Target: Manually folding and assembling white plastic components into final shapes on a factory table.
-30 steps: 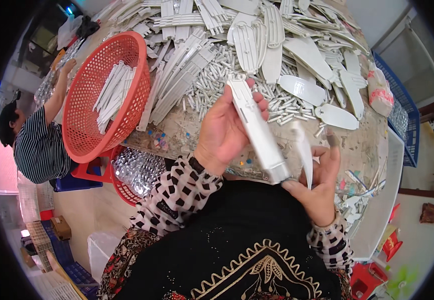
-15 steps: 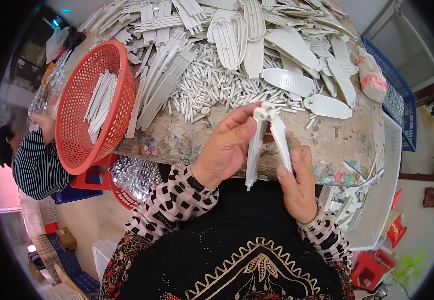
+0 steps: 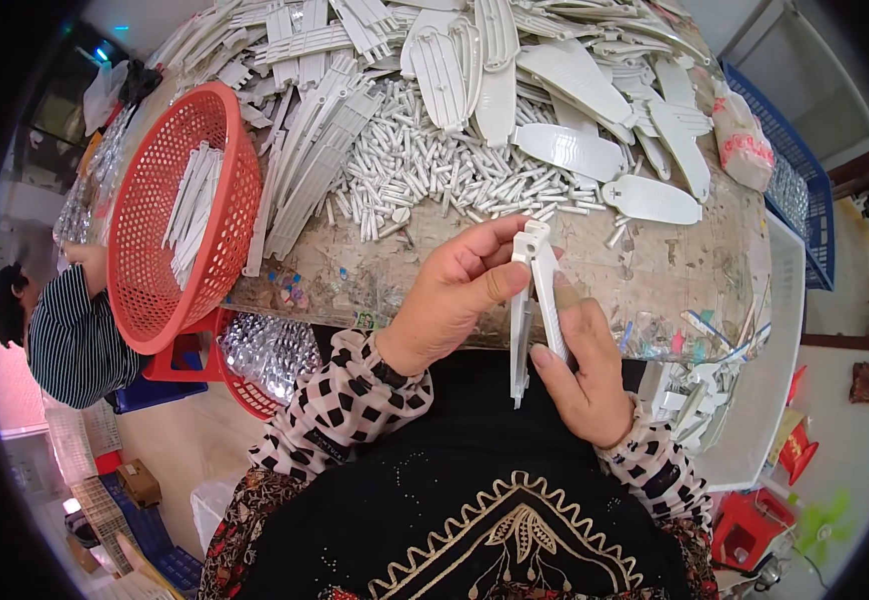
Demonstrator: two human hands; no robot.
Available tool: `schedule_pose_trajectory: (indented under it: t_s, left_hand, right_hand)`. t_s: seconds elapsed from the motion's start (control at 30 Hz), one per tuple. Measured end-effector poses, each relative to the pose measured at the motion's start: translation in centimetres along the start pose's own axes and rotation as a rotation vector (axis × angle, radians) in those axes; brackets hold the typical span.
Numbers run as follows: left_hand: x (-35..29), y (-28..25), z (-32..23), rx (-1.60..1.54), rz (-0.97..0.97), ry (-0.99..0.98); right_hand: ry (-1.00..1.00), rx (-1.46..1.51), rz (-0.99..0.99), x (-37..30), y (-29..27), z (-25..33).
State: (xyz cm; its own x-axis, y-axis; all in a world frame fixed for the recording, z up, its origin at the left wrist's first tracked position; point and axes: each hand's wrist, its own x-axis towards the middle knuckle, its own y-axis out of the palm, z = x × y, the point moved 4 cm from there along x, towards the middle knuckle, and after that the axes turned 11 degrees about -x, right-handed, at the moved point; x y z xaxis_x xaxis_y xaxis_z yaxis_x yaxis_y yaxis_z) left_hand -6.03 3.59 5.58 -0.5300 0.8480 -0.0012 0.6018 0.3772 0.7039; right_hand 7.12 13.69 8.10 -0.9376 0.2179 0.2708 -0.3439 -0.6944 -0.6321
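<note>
White plastic strips (image 3: 521, 335), joined at their far end, have swung closer together, so the pair looks nearly shut over the counter (image 3: 670, 270)'s near edge; my left fingers (image 3: 500, 285) pinch that end, my right fingers (image 3: 553, 368) grip the right strip (image 3: 550, 310).

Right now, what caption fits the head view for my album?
Left hand and right hand hold white parts near heaped pins.

- Looks like a small parts workshop to me.
- Worn worktable (image 3: 690, 265), upper centre, heaped with matching white plastic parts (image 3: 575, 80) and loose short pins (image 3: 455, 172).
- Red perforated basket (image 3: 140, 270), left, holding white strips (image 3: 193, 205).
- Striped-shirted co-worker (image 3: 80, 335), far left.
</note>
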Motion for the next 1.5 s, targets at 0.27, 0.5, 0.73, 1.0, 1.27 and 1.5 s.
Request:
schedule_pose_trajectory:
  t_s: [0.27,0.5,0.73,1.0,1.27,1.5]
  left_hand:
    - [0.0,-0.2,-0.3,0.041,-0.039,-0.026]
    - [0.5,1.4,1.6,0.084,-0.208,-0.122]
    - [1.4,2.5,-0.5,0.497,0.179,-0.061]
    - [-0.2,2.5,1.1,0.617,0.392,-0.473]
    - [-0.4,2.1,2.2,0.967,0.395,-0.368]
    - [-0.7,1.7,1.5,1.106,0.310,-0.416]
  right_hand:
    - [0.092,-0.143,0.158,1.0,-1.3,1.0]
    - [0.147,-0.202,0.026,0.2,0.7,0.0]
    - [0.151,0.046,-0.234,2.1,-3.2,-0.9]
    - [0.021,0.104,0.148,0.3,-3.0,-2.6]
    - [0.032,0.018,0.057,-0.2,-3.4,-3.0]
    - [0.106,0.096,0.091,1.3,-3.3,-7.1]
